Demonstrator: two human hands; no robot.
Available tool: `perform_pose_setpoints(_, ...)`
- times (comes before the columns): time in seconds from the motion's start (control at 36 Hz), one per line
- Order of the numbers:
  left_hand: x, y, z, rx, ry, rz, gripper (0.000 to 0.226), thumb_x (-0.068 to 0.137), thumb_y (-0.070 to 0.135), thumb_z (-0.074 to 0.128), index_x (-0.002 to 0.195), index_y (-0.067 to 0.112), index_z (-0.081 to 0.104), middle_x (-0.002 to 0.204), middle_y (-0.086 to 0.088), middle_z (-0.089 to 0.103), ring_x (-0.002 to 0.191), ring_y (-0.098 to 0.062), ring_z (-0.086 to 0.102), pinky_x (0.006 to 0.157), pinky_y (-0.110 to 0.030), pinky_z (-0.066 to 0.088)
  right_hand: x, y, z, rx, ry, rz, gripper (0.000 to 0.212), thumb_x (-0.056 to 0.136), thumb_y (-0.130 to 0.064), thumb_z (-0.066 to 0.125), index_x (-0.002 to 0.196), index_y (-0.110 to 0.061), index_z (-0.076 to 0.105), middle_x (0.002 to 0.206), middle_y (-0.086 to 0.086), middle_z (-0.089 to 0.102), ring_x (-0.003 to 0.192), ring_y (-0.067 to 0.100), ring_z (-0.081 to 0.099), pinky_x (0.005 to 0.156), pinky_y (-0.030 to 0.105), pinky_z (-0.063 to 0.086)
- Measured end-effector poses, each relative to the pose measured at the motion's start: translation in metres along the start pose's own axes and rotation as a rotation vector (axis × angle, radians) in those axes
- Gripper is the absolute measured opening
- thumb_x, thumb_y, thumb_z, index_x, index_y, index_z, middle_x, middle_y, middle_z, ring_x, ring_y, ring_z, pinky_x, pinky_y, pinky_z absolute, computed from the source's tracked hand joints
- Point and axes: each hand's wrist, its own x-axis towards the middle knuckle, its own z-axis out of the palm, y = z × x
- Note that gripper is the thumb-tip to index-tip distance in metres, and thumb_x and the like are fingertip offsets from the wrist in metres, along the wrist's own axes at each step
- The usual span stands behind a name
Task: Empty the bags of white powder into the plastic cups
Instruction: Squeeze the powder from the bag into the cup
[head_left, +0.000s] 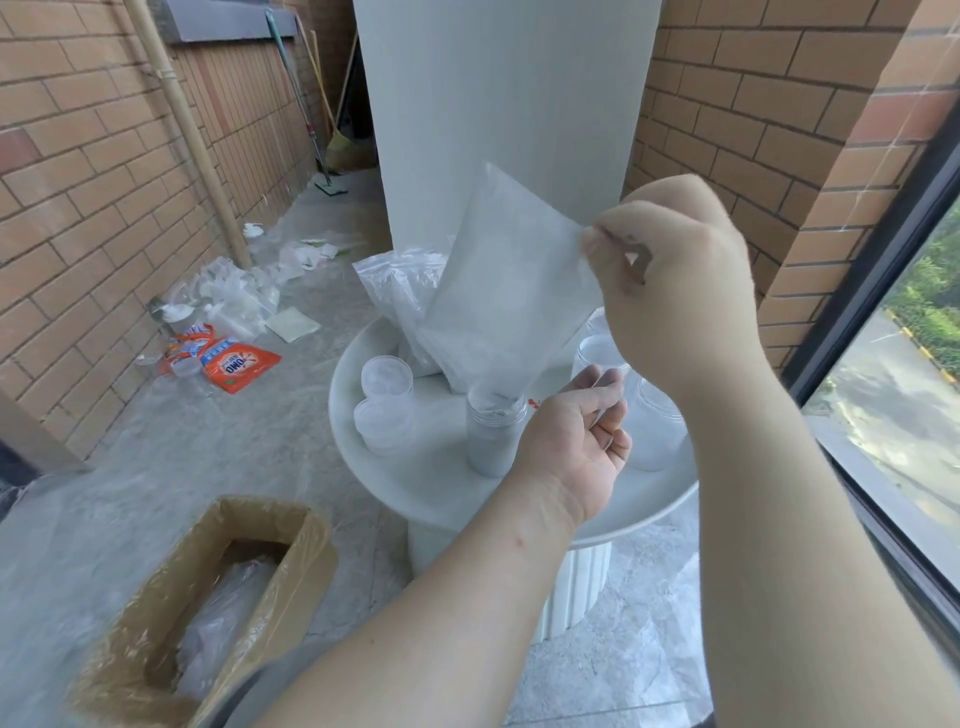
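Brick walls (104, 208) close in a balcony with a round white counter (649, 499). Seen from the head, the bag of white powder (509, 291) hangs tilted, its lower corner in the mouth of the near cup (491, 441). The right hand (675, 280) pinches the bag's upper corner between its fingers (602, 239). The left hand (571, 447) pinches the lower edge just beside the cup. If that corner slips off the narrow rim, powder would likely spill over the counter, or the cup could tip.

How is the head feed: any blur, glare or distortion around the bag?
Head view: even daylight, no hard glare; wide-angle bend curves the black window frame and brick wall; the translucent plastic bag of white powder barely stands out from the white pillar; the right hand looks slightly soft.
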Motion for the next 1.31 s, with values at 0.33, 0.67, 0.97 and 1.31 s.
perform_pose_setpoints(0.33,0.0001,0.0002,0.0003,0.001,-0.017,0.004,0.032,0.084,-0.002,0.062,0.101,0.025,0.062,0.082,0.011,0.067,0.062,-0.005,0.056,0.064,-0.020,0.035,-0.0017,-0.0040,0.0008,0.004,-0.025,-0.009,0.025,0.093,-0.035,0.057,0.090,-0.017,0.074,0.100,-0.001,0.061,0.082,0.027,0.060,0.072,0.051,0.053)
perform_pose_setpoints(0.67,0.0006,-0.0005,-0.0004,0.008,-0.014,0.018,0.028,0.083,-0.003,0.059,0.090,0.024,0.062,0.076,0.010,0.066,0.054,-0.007,0.053,0.065,-0.022,0.034,-0.0039,-0.0044,0.0031,0.005,-0.034,-0.034,0.026,0.093,-0.038,0.055,0.089,-0.019,0.074,0.102,-0.002,0.062,0.080,0.027,0.060,0.070,0.049,0.053)
perform_pose_setpoints(0.97,0.0008,-0.0017,0.0009,0.010,-0.017,0.016,0.028,0.083,-0.004,0.058,0.084,0.024,0.062,0.075,0.010,0.065,0.054,-0.007,0.052,0.066,-0.022,0.033,-0.0038,-0.0046,0.0030,-0.001,-0.003,-0.046,0.025,0.093,-0.036,0.057,0.089,-0.019,0.073,0.103,-0.001,0.061,0.081,0.028,0.060,0.070,0.051,0.052)
perform_pose_setpoints(1.31,0.0013,-0.0021,0.0008,0.007,-0.011,0.020,0.028,0.083,-0.005,0.054,0.084,0.022,0.061,0.071,0.009,0.064,0.055,-0.008,0.052,0.066,-0.022,0.033,-0.0057,-0.0034,0.0061,0.024,0.010,-0.040,0.026,0.094,-0.036,0.056,0.090,-0.018,0.074,0.104,0.002,0.062,0.084,0.028,0.060,0.071,0.054,0.052)
